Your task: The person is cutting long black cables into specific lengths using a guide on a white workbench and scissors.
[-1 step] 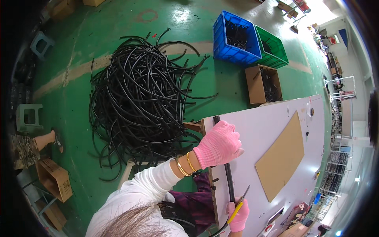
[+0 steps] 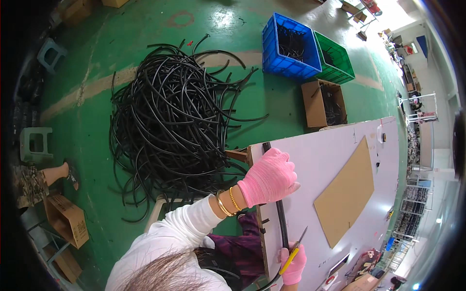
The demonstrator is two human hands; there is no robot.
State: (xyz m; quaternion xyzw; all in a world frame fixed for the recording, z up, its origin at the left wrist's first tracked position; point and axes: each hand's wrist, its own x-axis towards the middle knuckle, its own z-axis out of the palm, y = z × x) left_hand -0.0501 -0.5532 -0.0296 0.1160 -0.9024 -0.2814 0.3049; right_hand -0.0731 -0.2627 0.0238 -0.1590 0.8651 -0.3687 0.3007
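My left hand (image 2: 268,177), in a pink knit glove, is closed round a black rubber tube (image 2: 281,220) near its far end. The tube lies along the near left edge of the white tabletop. Closer to me, my right hand (image 2: 296,267), gloved the same way, grips the tube's lower stretch. It also holds yellow-handled thread snips (image 2: 290,260), their pointed metal tip aimed up and away. Whether the blades are spread I cannot make out. Below the right hand the tube curves off toward the lower edge.
A big tangled heap of black tubes (image 2: 170,121) covers the green floor at left. A blue crate (image 2: 291,68), a green crate (image 2: 342,72) and a carton (image 2: 313,104) stand beyond the table (image 2: 301,150). Brown cardboard (image 2: 347,194) lies on it. Someone's leg (image 2: 56,171) shows far left.
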